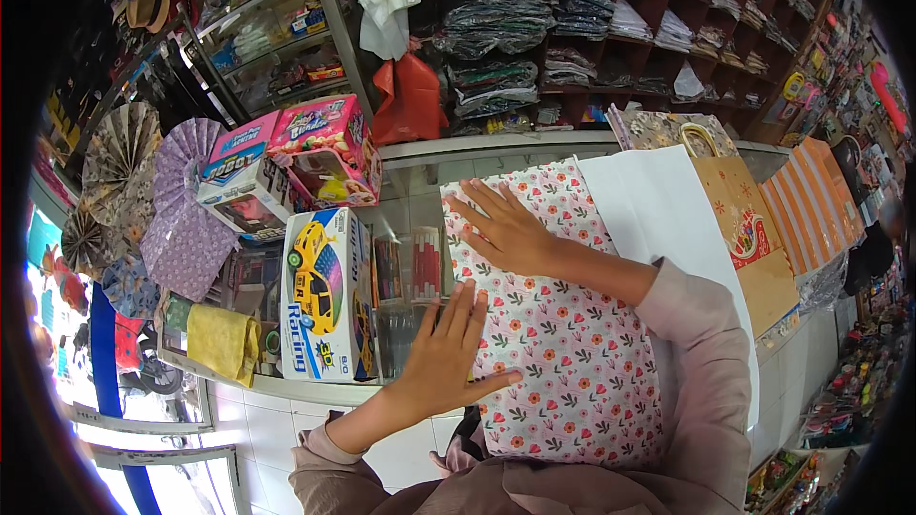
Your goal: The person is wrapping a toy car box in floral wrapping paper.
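Floral wrapping paper (pixel 565 343), white with small orange and red flowers, spreads over the glass counter and hangs toward my body. Flat on its upper left part lies my right hand (pixel 504 229), with the fingers spread. My left hand (pixel 444 354) rests along the paper's left edge, palm down, its thumb pointing right across the print. Neither hand grips anything. To the right, a plain white sheet (pixel 644 207) adjoins the floral paper and runs partly beneath my right forearm. Whatever lies under the floral paper is hidden.
Left of the paper stand a toy car box (pixel 318 293), a pink blender toy box (pixel 325 146), a robot toy box (pixel 247 179), pleated purple wrapping (pixel 186 229) and a yellow cloth (pixel 223 343). Rightward are a brown gift bag (pixel 737 207) and orange striped bags (pixel 812 204). Shelves (pixel 554 71) rise behind.
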The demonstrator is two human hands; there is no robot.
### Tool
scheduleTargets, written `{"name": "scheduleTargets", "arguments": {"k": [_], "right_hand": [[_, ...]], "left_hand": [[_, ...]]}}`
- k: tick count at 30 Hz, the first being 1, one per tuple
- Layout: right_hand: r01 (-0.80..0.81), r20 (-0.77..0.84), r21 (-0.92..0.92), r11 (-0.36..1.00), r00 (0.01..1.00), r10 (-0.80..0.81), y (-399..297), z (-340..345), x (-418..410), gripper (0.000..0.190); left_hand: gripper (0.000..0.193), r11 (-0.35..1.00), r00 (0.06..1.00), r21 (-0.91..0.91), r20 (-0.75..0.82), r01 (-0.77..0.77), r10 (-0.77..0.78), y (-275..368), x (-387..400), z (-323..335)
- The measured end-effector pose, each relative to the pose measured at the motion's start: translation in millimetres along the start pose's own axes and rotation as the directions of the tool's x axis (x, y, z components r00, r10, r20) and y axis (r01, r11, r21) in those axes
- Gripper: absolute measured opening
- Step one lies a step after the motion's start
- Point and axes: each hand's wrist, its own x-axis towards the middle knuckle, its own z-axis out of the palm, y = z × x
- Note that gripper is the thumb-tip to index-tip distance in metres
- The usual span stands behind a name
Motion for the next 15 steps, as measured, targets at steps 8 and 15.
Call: {"name": "scheduleTargets", "arguments": {"k": [8,15], "right_hand": [[-0.211,0.178,-0.121,0.970,0.957,0.230,45,-76,-68,0.059],[-0.399,-0.053,-0.309,0.863,0.914,0.403,111,-57,-74,0.057]], "left_hand": [[0.121,0.994,0.996,0.087,0.051,0.069,-0.074,2,-2,-8],[0.094,0.979,0.993,0.169,-0.033,0.113,-0.109,-8,9,-9]]}}
